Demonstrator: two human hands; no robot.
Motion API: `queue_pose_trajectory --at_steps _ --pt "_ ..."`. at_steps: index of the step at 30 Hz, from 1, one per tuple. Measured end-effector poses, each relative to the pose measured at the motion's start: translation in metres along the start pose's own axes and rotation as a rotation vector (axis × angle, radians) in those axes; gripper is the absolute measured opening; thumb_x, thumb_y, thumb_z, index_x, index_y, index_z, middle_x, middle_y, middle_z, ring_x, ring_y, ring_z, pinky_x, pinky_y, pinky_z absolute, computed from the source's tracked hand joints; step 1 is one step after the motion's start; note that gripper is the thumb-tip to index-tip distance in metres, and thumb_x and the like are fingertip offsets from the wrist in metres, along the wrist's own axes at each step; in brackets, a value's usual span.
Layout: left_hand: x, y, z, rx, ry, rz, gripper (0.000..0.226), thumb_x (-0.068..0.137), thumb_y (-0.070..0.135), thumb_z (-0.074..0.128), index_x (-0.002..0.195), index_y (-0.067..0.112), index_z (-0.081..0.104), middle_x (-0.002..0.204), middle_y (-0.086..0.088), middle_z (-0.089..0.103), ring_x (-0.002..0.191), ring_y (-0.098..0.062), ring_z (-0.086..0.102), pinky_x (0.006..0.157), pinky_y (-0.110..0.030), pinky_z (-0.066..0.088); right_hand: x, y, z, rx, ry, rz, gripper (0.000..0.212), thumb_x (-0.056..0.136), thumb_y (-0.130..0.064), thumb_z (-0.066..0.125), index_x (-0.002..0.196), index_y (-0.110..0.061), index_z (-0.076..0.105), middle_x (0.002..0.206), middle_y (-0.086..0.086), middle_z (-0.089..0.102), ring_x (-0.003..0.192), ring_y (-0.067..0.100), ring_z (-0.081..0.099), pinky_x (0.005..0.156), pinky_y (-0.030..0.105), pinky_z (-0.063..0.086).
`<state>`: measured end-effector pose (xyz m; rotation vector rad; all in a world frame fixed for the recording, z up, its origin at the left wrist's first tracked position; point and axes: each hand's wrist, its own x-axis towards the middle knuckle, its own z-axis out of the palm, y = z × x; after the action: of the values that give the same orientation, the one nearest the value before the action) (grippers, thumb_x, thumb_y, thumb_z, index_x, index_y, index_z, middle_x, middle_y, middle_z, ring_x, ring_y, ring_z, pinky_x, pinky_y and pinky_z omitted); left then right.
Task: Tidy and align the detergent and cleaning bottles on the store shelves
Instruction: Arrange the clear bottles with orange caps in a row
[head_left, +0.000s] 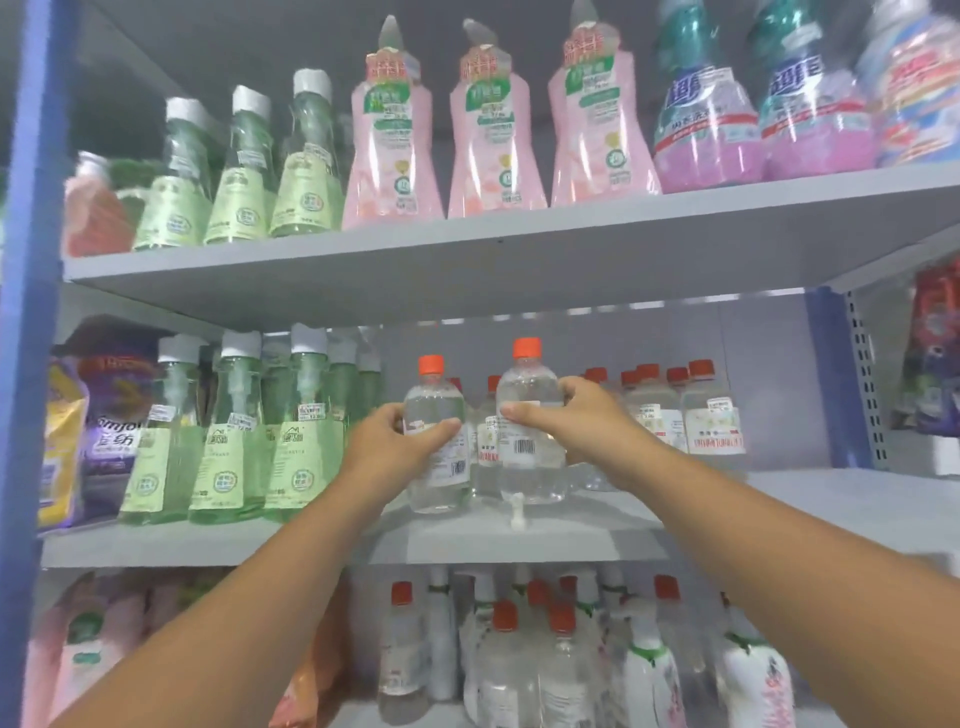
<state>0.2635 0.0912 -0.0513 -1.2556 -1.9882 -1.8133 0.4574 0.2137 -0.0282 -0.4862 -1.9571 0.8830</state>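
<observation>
Fingers are curling around two clear, orange-capped bottles on the middle shelf (519, 540) of a store's cleaning aisle: the left hand (395, 441) is gripping the left bottle (435, 447), which is standing near the shelf's front edge, while the right hand (576, 421) is grasping the right bottle (531, 431), which appears raised slightly above its neighbour. Behind them, more orange-capped bottles (711, 415) are sitting in a loose cluster toward the back of the shelf, labels facing different ways. To the left, the green bottles (228, 441) are already lining up in neat rows at the front edge, as are the pink bottles (496, 130) on the top shelf (519, 244). The job appears partly done, with the clear bottles here and the jumbled ones on the bottom shelf (561, 665) seemingly still awaiting straightening.
</observation>
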Motion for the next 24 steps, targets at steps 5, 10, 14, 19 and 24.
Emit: queue_pose_trajectory --at_steps 5,10,14,19,24 --pt "0.025 -0.019 -0.004 0.108 -0.168 0.056 0.029 0.078 0.056 0.081 0.088 0.035 0.064 0.087 0.018 0.070 0.069 0.007 0.065 0.054 -0.013 0.044 0.019 0.015 0.033 -0.103 -0.017 0.042 0.042 0.074 -0.059 0.084 0.101 -0.033 0.064 0.100 -0.014 0.069 0.089 0.006 0.067 0.070 0.029 0.057" --pt "0.051 -0.030 -0.010 0.103 -0.402 0.072 0.033 0.086 0.054 0.076 0.110 0.037 0.063 0.095 0.021 0.070 0.067 0.011 0.068 0.050 -0.012 0.049 0.035 0.009 0.043 -0.290 -0.101 0.053 0.030 0.081 -0.065 0.075 0.100 -0.044 0.066 0.106 -0.014 0.072 0.088 0.004 0.067 0.065 0.026 0.058" --pt "0.067 -0.030 -0.012 0.159 -0.521 0.103 0.016 0.088 0.056 0.073 0.094 0.044 0.065 0.079 0.026 0.073 0.066 0.005 0.072 0.055 -0.017 0.055 0.046 0.010 0.048 -0.427 -0.096 0.110 0.051 0.076 -0.075 0.072 0.113 -0.041 0.062 0.113 -0.012 0.067 0.092 0.017 0.072 0.076 0.039 0.062" --pt "0.083 -0.028 -0.014 0.253 -0.574 0.111 0.044 0.083 0.063 0.074 0.112 0.032 0.065 0.102 0.011 0.077 0.082 -0.010 0.076 0.070 -0.031 0.064 0.064 -0.003 0.036 -0.598 -0.194 0.141 0.084 0.074 -0.081 0.068 0.136 -0.025 0.058 0.141 0.000 0.061 0.087 0.015 0.073 0.082 0.042 0.062" --pt "0.083 -0.037 -0.014 -0.161 -0.462 0.038 0.060 0.089 0.054 0.071 0.140 0.032 0.049 0.121 0.013 0.065 0.106 -0.006 0.068 0.082 -0.031 0.060 0.091 -0.027 0.025 -0.605 -0.038 0.084 0.082 0.075 -0.088 0.057 0.126 -0.025 0.068 0.114 -0.001 0.072 0.077 0.016 0.075 0.085 0.045 0.061"
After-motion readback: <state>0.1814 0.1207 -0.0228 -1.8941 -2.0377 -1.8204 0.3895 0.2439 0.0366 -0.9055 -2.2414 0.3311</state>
